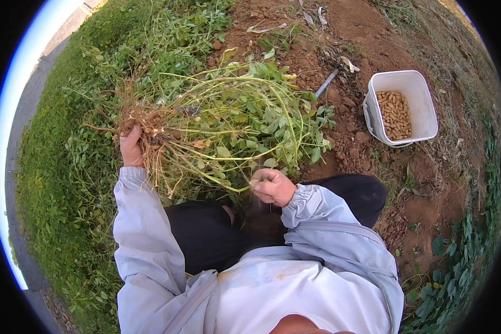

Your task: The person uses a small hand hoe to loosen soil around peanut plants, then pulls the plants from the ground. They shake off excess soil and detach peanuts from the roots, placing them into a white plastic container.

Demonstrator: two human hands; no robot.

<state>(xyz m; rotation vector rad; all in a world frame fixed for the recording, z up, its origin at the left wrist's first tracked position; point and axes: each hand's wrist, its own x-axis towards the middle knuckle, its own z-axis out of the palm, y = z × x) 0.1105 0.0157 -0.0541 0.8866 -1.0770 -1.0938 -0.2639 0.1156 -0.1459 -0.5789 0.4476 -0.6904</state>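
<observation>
Left hand (pixel 132 147) is clenched around the base of an uprooted plant (pixel 222 114), which sprawls rightward over low greenery (pixel 67 167). It looks light but unwieldy: springy green stems (pixel 231 159), dry-looking roots (pixel 147 119) probably brittle, so the bunched base seems the place to hold. Off to the right, a white bucket (pixel 425 114) stands on brown soil (pixel 350 106) with peanuts (pixel 394 115) inside. Beside the stems, the right hand (pixel 276 187) pinches a pale piece (pixel 254 182), too small to identify.
</observation>
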